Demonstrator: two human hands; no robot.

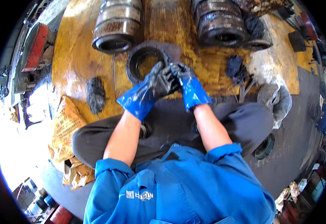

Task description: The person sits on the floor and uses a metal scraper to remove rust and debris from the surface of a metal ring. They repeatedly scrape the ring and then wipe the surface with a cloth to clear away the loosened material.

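Both of my hands wear blue rubber gloves whose palms and fingers are black with grease. They meet in front of me, over the near part of the oily wooden board [92,67]. My left hand [165,81] is half curled, its thumb raised. Against its fingertips rest the bent, closed fingers of my right hand [181,70]. Anything small between the two hands is hidden by the dark gloves. Just beyond my left hand a greasy metal ring [132,67] lies on the board, partly covered by that glove.
Two thick, grooved metal cylinders [117,23] [220,24] lie at the far side. Black rags [95,95] [237,70] rest left and right. A torn brown paper bag [66,125] is beside my left knee, a clear plastic bag [281,99] beyond my right.
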